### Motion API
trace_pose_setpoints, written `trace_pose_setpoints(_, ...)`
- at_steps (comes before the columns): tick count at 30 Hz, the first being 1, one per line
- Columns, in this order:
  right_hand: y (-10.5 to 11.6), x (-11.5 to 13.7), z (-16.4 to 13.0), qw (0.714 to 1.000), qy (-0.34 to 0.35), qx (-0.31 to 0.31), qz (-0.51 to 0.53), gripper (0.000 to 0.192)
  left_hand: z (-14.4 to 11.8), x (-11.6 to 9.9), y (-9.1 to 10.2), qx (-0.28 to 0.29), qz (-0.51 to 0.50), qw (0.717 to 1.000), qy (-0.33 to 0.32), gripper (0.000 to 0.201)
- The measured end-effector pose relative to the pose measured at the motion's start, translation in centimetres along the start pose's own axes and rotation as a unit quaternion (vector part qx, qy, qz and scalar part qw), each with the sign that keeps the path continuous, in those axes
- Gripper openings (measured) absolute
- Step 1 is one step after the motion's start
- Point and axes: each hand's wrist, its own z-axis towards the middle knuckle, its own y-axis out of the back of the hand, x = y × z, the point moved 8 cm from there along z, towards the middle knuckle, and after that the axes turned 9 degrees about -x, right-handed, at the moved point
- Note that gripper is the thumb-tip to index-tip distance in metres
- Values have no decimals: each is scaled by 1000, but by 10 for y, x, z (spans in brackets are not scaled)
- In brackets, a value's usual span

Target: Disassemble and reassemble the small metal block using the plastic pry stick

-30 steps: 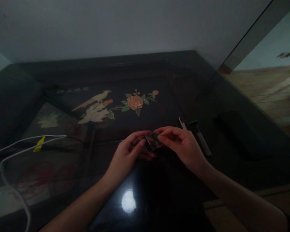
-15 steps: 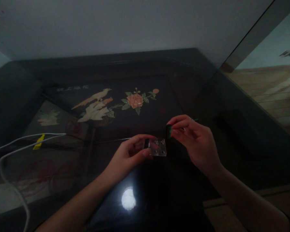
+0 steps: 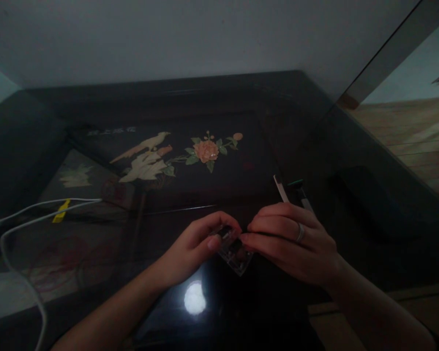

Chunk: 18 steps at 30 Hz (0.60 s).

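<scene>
My left hand (image 3: 201, 243) grips a small clear plastic case (image 3: 237, 263) by its upper left side, thumb in front and fingers behind. The case is tilted, with dark parts showing through its wall. My right hand (image 3: 292, 239), with a ring on one finger, is closed in a pinch at the case's upper right edge. What its fingertips hold is hidden. Just beyond this hand are a thin whitish stick (image 3: 280, 187) and a razor-like, T-shaped thing (image 3: 296, 184) with a green-edged head and grey handle, both partly covered by the hand.
The dark glossy table (image 3: 212, 100) bears a bird-and-flower inlay (image 3: 206, 151). White cables (image 3: 14, 273) with a yellow tag (image 3: 61, 211) run along the left. A dark, flat object (image 3: 373, 204) lies at the right. A pale wall (image 3: 168, 39) stands behind the table.
My right hand has moved down and left to the case, and the small black-and-green piece in its fingers is now hidden. The case has tilted, its free end lower.
</scene>
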Motion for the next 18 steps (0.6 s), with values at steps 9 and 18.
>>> trace_pose_setpoints(9,-2,5,0,1000,1,18,17,6,2,-4,-4,14,4,1000,-2,55)
trace_pose_setpoints(18,-4,2,0,996,-45,22,72,9,-3,-2,-11,58,-12,998,18,55)
